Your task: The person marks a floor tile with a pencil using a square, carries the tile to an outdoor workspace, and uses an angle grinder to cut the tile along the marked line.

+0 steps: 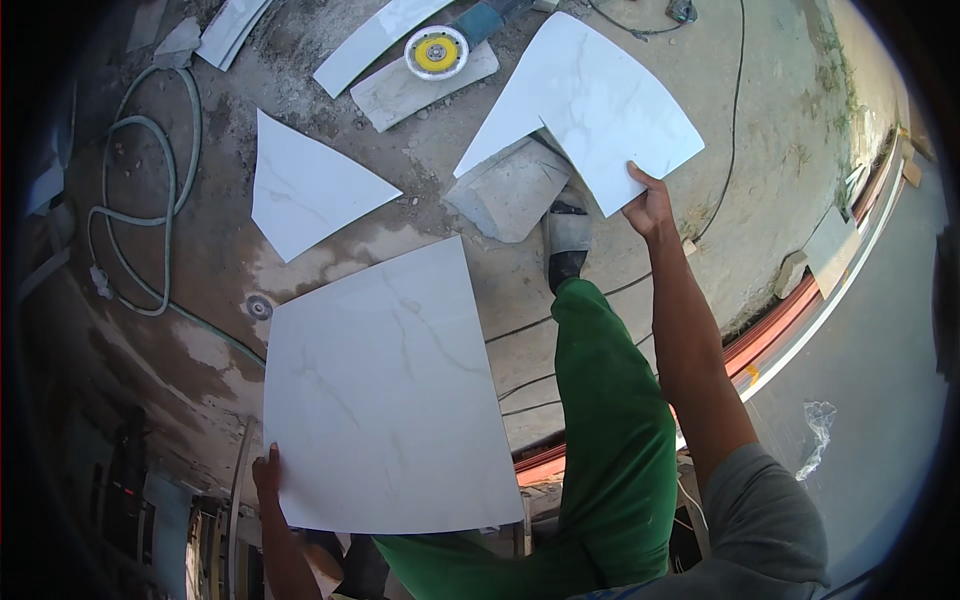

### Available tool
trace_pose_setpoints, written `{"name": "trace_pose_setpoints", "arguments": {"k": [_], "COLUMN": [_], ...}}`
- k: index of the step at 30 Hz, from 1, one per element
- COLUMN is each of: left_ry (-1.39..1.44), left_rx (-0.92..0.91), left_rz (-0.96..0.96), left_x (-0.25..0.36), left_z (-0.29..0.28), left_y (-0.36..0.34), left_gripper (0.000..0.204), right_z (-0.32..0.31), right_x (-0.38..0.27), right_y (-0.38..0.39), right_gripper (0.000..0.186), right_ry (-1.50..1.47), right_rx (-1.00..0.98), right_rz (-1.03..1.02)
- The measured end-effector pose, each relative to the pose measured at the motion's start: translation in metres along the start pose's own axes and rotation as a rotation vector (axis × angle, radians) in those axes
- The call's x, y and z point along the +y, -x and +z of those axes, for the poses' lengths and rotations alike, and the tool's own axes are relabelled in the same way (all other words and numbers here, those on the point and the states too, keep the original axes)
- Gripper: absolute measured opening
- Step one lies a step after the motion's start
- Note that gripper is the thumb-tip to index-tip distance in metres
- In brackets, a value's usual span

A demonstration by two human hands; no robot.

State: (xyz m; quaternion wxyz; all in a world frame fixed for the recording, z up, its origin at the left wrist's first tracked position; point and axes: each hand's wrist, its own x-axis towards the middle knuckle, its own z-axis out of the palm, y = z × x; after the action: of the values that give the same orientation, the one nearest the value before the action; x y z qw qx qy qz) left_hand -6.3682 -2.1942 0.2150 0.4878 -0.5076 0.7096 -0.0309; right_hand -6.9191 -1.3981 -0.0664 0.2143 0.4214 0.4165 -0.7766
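Observation:
A large white marble-veined tile (pixel 390 390) stretches across my lap, and my left hand (pixel 268 470) grips its left edge, thumb on the face and most fingers hidden behind. My right hand (pixel 648 203) is closed on the near right edge of a notched white tile (pixel 590 100), its thumb on top. That tile has an angular cut-out along its near side. Below the cut-out, a broken concrete block (pixel 512 190) lies beside my shoe. A separate triangular tile offcut (pixel 310 190) rests on the ground between the two tiles and the hose.
An angle grinder (pixel 437 52) with a yellow-centred disc sits on a pale slab (pixel 425 92). A coiled hose (pixel 165 215) lies left, with a small round disc (pixel 259 306) near it. Tile strips (pixel 232 32) lie at the back. A black cable (pixel 738 120) runs along the right.

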Motion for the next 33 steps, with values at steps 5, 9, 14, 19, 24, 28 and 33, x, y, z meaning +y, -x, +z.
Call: {"name": "trace_pose_setpoints", "arguments": {"k": [5,9,14,19,24,28,33], "left_ry": [0.057,-0.05,0.125,0.641,0.907,1.024,1.114], "left_rx": [-0.097,-0.166,0.075,0.377,0.523,0.506,0.561], "left_rz": [-0.101,-0.178,-0.324,-0.187,-0.542,-0.653,-0.659], "left_x": [0.048,0.062,0.042,-0.026,0.019,0.069,0.06], "left_z": [0.0,-0.04,-0.046,0.038,0.068,0.065,0.06], "left_y": [0.034,0.077,0.134,0.151,0.167,0.162,0.175], "left_gripper": [0.101,0.112,0.119,0.128,0.08,0.075,0.072], "right_z": [0.083,0.141,0.207,0.313,0.406,0.463,0.527], "right_x": [-0.06,-0.103,-0.131,-0.116,-0.089,-0.096,-0.116], "right_y": [0.064,0.15,0.251,0.228,0.113,0.066,0.115], "right_gripper": [0.056,0.065,0.067,0.063,0.05,0.044,0.039], "right_ry": [-0.099,-0.064,0.026,0.082,0.052,0.032,0.02], "right_rx": [-0.048,0.01,0.001,-0.099,-0.229,-0.23,-0.234], "right_rz": [-0.104,-0.189,-0.236,-0.251,-0.262,-0.312,-0.4]}}
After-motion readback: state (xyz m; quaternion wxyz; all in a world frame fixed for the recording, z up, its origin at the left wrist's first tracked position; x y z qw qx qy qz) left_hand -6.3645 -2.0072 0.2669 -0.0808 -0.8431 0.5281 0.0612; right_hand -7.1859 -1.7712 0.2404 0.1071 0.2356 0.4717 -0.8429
